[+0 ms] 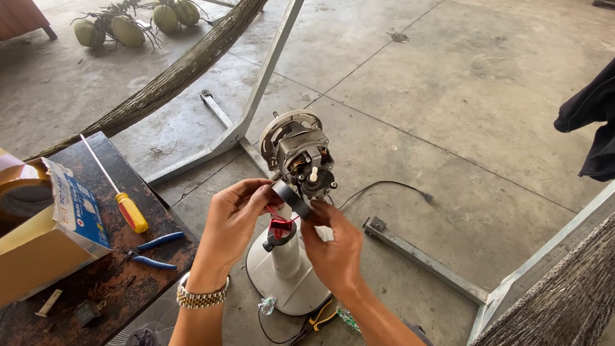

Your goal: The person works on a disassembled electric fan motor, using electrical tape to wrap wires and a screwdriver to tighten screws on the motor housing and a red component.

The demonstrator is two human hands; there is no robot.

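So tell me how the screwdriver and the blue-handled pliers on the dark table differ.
The screwdriver has one long thin metal shaft with a yellow and red handle; the pliers have two blue handles. The screwdriver is the longer tool and lies straight, angled away toward the table's far edge; the pliers lie with their handles spread apart. The screwdriver sits beside the cardboard box; the pliers lie nearer the left hand. Both rest untouched on the table.

Both hands meet at a bare grey metal fan motor [296, 152] atop a white plastic stand [285, 266] on the concrete floor [487, 96]. The left hand [234, 214] and right hand [330, 240] pinch a black capacitor block [289, 195] with red wires. A yellow-handled screwdriver [122, 198] and blue-handled pliers [154, 251] lie near the right edge of the rusty dark table [115, 282].
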